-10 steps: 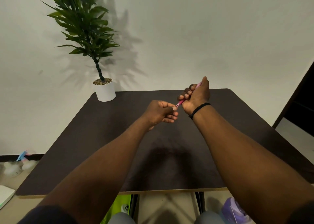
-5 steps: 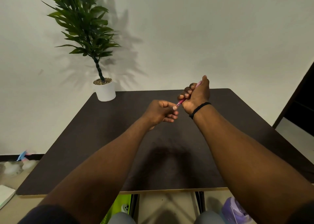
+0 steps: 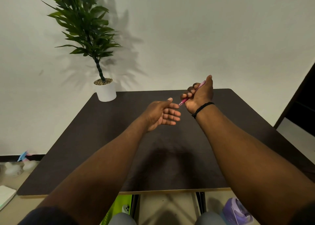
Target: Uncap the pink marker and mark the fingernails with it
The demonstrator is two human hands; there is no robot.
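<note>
Here the right hand [image 3: 200, 95] fists the pink pen [image 3: 183, 102] above the table [image 3: 102, 139], tip toward eight o'clock; the left hand [image 3: 162, 113], fingers spread, should keep clear of the tip.

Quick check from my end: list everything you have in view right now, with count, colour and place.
pen: 1, pink, gripped in the right hand above the table
table: 1, dark brown, centre
potted plant: 1, green leaves in a white pot, table's far left corner
wristband: 1, black, right wrist
purple object: 1, floor, lower right
green object: 1, under the table's near edge
left hand: 1, fingers spread, palm up, beside the pen's tip
right hand: 1, fist round the pen
</note>
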